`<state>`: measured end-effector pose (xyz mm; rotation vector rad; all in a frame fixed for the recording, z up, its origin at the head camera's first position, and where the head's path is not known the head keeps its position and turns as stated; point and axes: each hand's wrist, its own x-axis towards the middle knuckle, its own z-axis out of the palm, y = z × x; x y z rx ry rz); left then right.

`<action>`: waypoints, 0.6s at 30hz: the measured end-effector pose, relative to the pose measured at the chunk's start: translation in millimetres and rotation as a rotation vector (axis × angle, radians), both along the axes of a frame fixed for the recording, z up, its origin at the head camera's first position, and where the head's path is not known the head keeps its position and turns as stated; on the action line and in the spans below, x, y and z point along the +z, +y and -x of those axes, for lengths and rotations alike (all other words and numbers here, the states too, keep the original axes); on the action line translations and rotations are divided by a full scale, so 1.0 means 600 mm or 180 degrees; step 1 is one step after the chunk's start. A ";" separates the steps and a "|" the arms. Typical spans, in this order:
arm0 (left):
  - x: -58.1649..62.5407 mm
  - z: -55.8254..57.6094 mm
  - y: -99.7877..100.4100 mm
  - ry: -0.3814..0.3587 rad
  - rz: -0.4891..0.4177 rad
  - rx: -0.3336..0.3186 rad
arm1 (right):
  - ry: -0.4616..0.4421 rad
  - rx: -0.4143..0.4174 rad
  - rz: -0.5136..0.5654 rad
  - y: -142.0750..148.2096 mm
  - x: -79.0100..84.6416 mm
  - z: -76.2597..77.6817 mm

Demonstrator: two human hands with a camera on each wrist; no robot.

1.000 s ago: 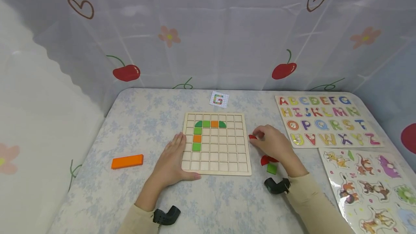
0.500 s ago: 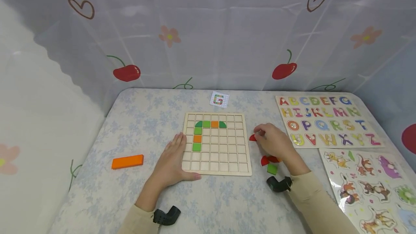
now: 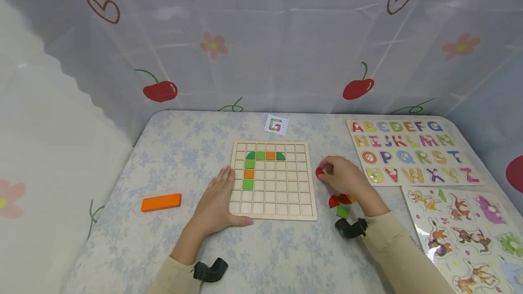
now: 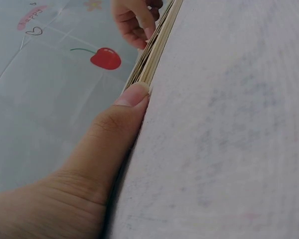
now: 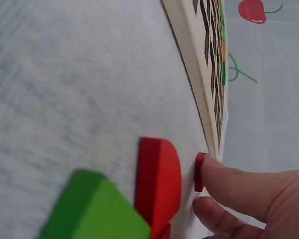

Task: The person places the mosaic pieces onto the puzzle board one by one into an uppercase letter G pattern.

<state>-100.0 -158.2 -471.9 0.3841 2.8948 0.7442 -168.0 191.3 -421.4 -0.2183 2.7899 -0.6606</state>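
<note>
My left hand [image 3: 216,201] rests along the left side of a wooden grid board [image 3: 282,194], fingers straight and thumb against its near edge. In the left wrist view the thumb [image 4: 109,127] touches the board's rim. Green and orange tiles sit in the grid, across an upper row and down a left column. Right of the board, my right hand [image 3: 345,178] pinches a small red rounded tile [image 3: 319,173] close to the tabletop. In the right wrist view the thumb partly hides this red tile [image 5: 199,172].
Loose red tiles [image 3: 333,202] and a green square tile [image 3: 342,212] lie below the right hand. An orange bar [image 3: 161,202] lies at left. A pattern card [image 3: 276,124] is behind the board. An alphabet puzzle [image 3: 412,151] and animal puzzle [image 3: 466,235] stand at right.
The red tile has turned at my right fingertips and shifted slightly right, away from the board. The left hand and the tiles in the grid stay in place.
</note>
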 end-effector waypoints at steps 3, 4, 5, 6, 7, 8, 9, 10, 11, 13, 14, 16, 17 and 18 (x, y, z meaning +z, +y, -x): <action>0.001 0.000 0.000 -0.0007 -0.0013 0.0000 | -0.0047 0.0154 -0.0025 -0.001 0.010 -0.002; 0.001 0.000 0.000 -0.0008 -0.0014 -0.0001 | -0.0055 0.0196 -0.0057 -0.001 0.012 -0.002; 0.001 0.000 0.000 -0.0010 -0.0015 -0.0001 | -0.0067 0.0220 -0.0089 -0.001 0.015 -0.003; 0.001 0.000 0.000 -0.0010 -0.0019 -0.0002 | -0.0074 0.0245 -0.0127 -0.002 0.017 -0.004; 0.001 0.000 0.000 -0.0011 -0.0022 -0.0003 | -0.0076 0.0251 -0.0174 -0.001 0.018 -0.005; 0.000 0.000 0.000 -0.0004 -0.0018 -0.0008 | -0.0076 0.0246 -0.0216 -0.001 0.018 -0.005; 0.000 0.000 -0.001 -0.0005 -0.0016 -0.0009 | -0.0073 0.0229 -0.0251 0.000 0.018 -0.006; 0.000 -0.001 -0.001 -0.0005 -0.0015 -0.0006 | -0.0067 0.0220 -0.0277 0.000 0.018 -0.006; 0.000 -0.001 -0.001 -0.0005 -0.0010 -0.0002 | -0.0061 0.0211 -0.0282 0.001 0.017 -0.006; -0.001 -0.001 -0.001 0.0001 -0.0010 -0.0002 | -0.0047 0.0220 -0.0256 0.004 0.015 -0.006; -0.002 -0.001 -0.001 0.0001 -0.0002 -0.0003 | -0.0044 0.0228 -0.0231 0.005 0.013 -0.006; -0.002 0.000 -0.002 -0.0011 0.0008 0.0004 | -0.0056 0.0242 -0.0165 0.008 0.011 -0.007; -0.002 0.000 -0.002 -0.0012 0.0013 0.0003 | -0.0072 0.0243 -0.0120 0.010 0.010 -0.007; -0.002 0.000 -0.002 -0.0011 0.0017 0.0000 | -0.0094 0.0236 -0.0074 0.012 0.009 -0.007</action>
